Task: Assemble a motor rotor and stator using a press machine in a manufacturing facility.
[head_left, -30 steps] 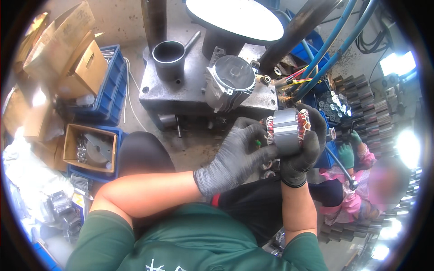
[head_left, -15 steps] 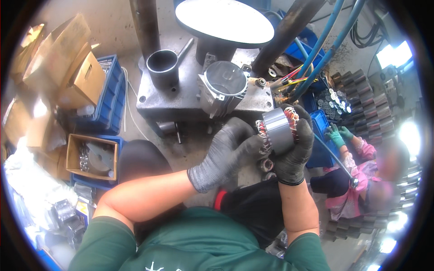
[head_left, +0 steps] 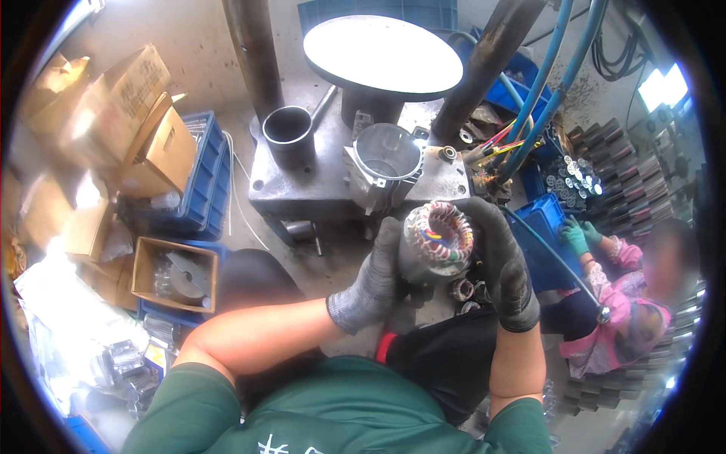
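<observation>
Between my gloved hands, a motor stator (head_left: 420, 266) is tilted up, its laced ring of red and white windings and coloured wires facing me. My left hand (head_left: 372, 281), in a dark grey glove, presses on its left side. The right hand (head_left: 505, 261), gloved alike, curves round the right side with fingertips near the upper rim; its contact with the stator is partly hidden. Just beyond stands a metal press table (head_left: 325, 185), carrying a finned motor housing (head_left: 372, 189) with an open round mouth and a dark hollow cylinder (head_left: 290, 144) with a handle.
A large white disc (head_left: 384, 57) tops the press between two dark posts. Blue hoses (head_left: 546, 98) hang at right. Cartons (head_left: 157, 155), blue crates (head_left: 198, 181) and a parts box (head_left: 174, 274) stand left. At right, a co-worker's green-gloved hands (head_left: 578, 233) are by a blue bin (head_left: 537, 257).
The stator has turned from lying sideways to showing its winding end upward, and sits slightly lower and left. My left hand has shifted from its end to its side. The view has shifted slightly.
</observation>
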A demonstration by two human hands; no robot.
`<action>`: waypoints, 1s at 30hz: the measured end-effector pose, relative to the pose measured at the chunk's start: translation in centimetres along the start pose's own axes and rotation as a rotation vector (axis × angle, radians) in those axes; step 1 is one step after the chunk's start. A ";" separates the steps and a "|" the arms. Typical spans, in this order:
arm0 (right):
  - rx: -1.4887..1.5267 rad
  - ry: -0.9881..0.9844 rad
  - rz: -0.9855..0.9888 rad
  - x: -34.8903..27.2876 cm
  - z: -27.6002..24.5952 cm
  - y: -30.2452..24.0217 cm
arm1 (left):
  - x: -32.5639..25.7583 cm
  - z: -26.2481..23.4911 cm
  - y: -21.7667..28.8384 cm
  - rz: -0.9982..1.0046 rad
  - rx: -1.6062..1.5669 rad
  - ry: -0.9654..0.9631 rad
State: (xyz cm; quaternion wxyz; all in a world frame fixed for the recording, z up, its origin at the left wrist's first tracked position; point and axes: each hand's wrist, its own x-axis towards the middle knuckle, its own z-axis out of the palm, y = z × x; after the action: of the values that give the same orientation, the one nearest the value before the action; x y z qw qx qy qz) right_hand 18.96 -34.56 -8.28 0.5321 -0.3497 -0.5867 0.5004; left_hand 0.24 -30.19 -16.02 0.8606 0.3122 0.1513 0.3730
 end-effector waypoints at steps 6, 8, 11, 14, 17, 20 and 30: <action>-0.342 -0.065 -0.140 0.4 0.5 0.4 | -0.3 0.6 0.0 0.025 -0.036 0.033; -0.352 -0.054 -0.119 0.4 1.5 0.0 | -0.5 0.7 0.6 0.058 0.047 0.027; -0.174 0.055 -0.084 1.0 3.8 0.0 | -0.4 0.9 0.8 0.197 0.199 0.027; -0.245 0.106 -0.098 0.7 3.9 0.6 | -0.5 1.3 1.1 0.357 0.330 0.051; -0.459 0.188 -0.291 0.1 3.7 1.2 | -0.6 1.1 1.9 0.323 0.340 -0.067; -0.244 0.445 -0.186 -0.2 4.0 1.4 | -0.8 -0.5 4.5 0.207 0.568 -0.121; -0.053 0.522 -0.300 4.6 2.4 -0.6 | 3.1 -3.0 7.3 0.568 0.809 0.542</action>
State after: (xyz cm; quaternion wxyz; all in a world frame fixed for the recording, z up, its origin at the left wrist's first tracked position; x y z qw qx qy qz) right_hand 15.87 -30.92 -6.33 0.7234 -0.3897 -0.4884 0.2938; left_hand -3.20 -22.77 -13.64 0.4685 0.5386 0.4078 0.5693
